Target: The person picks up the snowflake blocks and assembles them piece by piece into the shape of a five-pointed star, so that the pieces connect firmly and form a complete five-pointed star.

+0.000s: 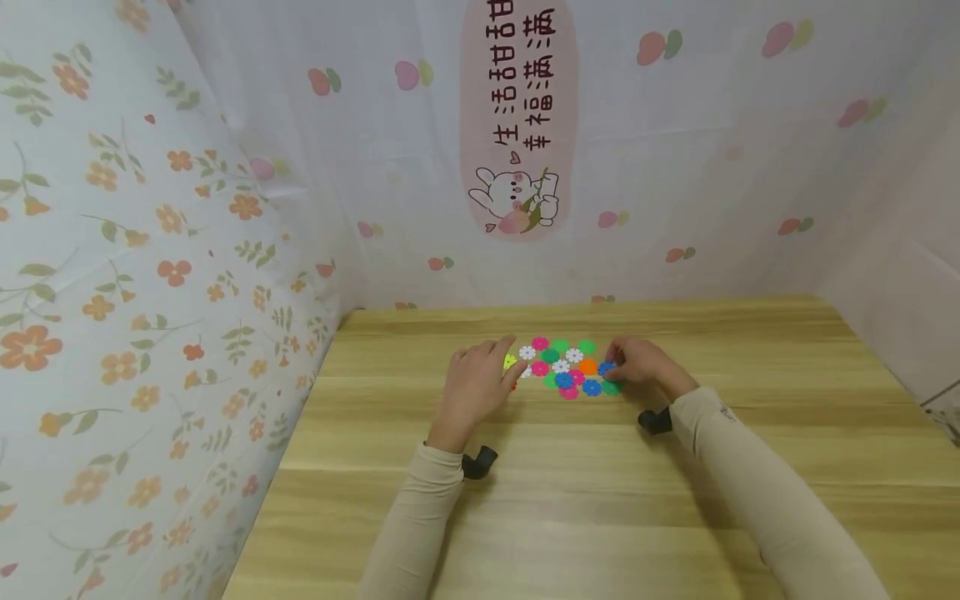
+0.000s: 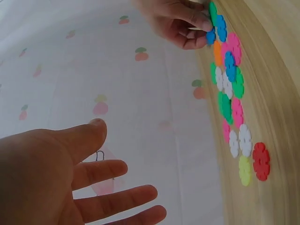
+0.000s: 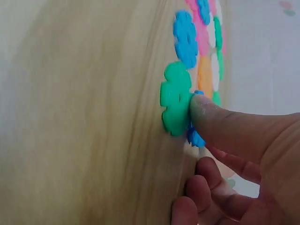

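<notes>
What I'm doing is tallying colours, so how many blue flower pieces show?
3 in the head view: the leftmost blue piece; a second piece just right of it; a third piece held by the right hand. Others may be hidden.

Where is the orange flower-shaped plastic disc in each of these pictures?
Head view: the orange flower-shaped plastic disc lies right of and below the picture's centre.
Left wrist view: the orange disc is at upper right.
Right wrist view: the orange disc is right of centre, in the upper half.
Shared landmark: the person's bare right hand, close to it in every view.
</notes>
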A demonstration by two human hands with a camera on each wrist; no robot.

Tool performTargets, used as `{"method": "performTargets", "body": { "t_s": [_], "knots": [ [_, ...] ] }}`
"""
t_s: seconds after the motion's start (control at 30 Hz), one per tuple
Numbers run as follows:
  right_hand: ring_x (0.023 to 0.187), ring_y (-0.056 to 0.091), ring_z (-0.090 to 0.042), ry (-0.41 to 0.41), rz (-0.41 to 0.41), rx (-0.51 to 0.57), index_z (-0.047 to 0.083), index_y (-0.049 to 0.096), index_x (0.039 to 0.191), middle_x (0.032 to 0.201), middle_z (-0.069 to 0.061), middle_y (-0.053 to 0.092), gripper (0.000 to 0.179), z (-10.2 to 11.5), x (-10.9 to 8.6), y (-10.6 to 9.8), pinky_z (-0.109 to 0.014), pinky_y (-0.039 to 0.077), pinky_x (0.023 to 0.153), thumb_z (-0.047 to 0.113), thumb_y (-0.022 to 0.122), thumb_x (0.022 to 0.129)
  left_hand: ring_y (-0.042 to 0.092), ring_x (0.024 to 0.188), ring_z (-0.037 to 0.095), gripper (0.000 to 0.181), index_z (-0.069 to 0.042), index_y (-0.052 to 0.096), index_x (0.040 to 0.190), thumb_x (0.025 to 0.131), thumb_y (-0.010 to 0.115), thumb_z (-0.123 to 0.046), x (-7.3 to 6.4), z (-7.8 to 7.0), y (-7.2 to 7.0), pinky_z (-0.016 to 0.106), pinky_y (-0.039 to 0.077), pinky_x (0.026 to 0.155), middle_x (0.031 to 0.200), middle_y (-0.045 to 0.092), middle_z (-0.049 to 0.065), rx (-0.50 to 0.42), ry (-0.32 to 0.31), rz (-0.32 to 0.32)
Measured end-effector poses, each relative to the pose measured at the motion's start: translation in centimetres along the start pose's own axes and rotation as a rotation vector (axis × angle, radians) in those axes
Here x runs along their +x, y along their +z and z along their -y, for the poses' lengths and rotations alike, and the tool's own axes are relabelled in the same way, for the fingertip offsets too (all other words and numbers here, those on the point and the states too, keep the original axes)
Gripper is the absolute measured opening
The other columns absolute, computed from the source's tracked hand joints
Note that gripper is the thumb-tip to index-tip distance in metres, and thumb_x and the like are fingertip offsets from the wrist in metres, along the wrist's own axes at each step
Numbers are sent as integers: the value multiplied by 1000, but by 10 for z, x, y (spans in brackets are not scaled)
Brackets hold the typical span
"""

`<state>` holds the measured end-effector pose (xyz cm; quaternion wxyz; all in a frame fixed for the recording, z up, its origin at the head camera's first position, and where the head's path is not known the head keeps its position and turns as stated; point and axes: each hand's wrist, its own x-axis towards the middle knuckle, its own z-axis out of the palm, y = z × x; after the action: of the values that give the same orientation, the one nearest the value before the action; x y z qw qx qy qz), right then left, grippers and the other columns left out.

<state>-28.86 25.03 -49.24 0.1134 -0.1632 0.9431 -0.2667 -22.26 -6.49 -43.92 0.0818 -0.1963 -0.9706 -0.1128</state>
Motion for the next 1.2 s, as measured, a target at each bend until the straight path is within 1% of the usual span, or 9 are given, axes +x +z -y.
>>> {"method": "performTargets", "body": {
  "t_s": [0.1, 0.27, 0.53, 0.67, 0.8, 0.9, 1.0, 1.13, 1.2],
  "knots": [
    [88, 56, -32, 20, -5, 64, 4, 59, 95, 94, -15, 62, 22, 1, -4, 2, -46, 48, 82, 16, 76, 88, 66, 109, 25, 53, -15, 56, 142, 102, 51, -49, 2, -5, -1, 47, 50, 91, 123, 68, 6, -9, 29, -26],
    [93, 59, -30, 69, -115, 168, 6, 60, 103, 102, -14, 64, 14, 20, -16, 2, -42, 49, 80, 15, 67, 96, 68, 102, 22, 52, -12, 59, 138, 103, 48, -49, 5, -13, 0, 43, 53, 84, 114, 71, 6, -57, 110, -70],
    [90, 64, -26, -60, -259, 388, 7, 61, 111, 101, -8, 67, 21, 96, -35, -14, -37, 53, 76, 20, 68, 97, 70, 90, 19, 45, -13, 61, 136, 104, 52, -42, 6, -21, -5, 33, 55, 77, 113, 72, 6, -291, 161, -106],
    [85, 65, -29, -111, -293, 461, 8, 63, 107, 95, -7, 69, 18, 113, -39, -12, -37, 53, 71, 17, 71, 95, 69, 89, 17, 41, -12, 62, 133, 103, 55, -39, 4, -26, -8, 29, 54, 73, 106, 73, 3, -365, 174, -119],
    [81, 67, -27, -157, -297, 512, 9, 63, 103, 92, -10, 72, 17, 120, -44, -4, -33, 49, 65, 19, 73, 93, 67, 85, 13, 31, -10, 66, 119, 103, 56, -35, 5, -32, -7, 25, 52, 70, 94, 72, -1, -467, 182, -104],
    [78, 67, -22, -160, -277, 496, 12, 63, 104, 92, -8, 73, 17, 121, -48, 1, -31, 46, 62, 22, 72, 94, 64, 79, 10, 21, -11, 66, 107, 103, 58, -30, 2, -32, -3, 24, 50, 66, 86, 69, -5, -597, 144, -78],
    [77, 67, -20, -157, -283, 408, 13, 65, 105, 91, -5, 73, 16, 117, -46, 0, -33, 47, 61, 23, 71, 95, 62, 72, 11, 14, -13, 64, 102, 103, 59, -26, -2, -26, 0, 26, 48, 61, 83, 67, -6, -721, 77, -56],
    [77, 65, -23, -95, -279, 214, 11, 66, 107, 92, -7, 71, 15, 90, -41, -2, -39, 50, 64, 23, 67, 98, 63, 71, 16, 13, -15, 63, 97, 103, 59, -26, -9, -17, -1, 29, 47, 57, 80, 68, -6, -841, 5, -34],
    [78, 64, -23, -39, -222, 123, 8, 66, 111, 94, -8, 69, 20, 70, -40, 1, -41, 51, 68, 23, 65, 98, 64, 73, 19, 12, -15, 64, 96, 102, 59, -25, -13, -13, -1, 29, 46, 58, 80, 69, -4, -884, -22, -21]
  ]
}}
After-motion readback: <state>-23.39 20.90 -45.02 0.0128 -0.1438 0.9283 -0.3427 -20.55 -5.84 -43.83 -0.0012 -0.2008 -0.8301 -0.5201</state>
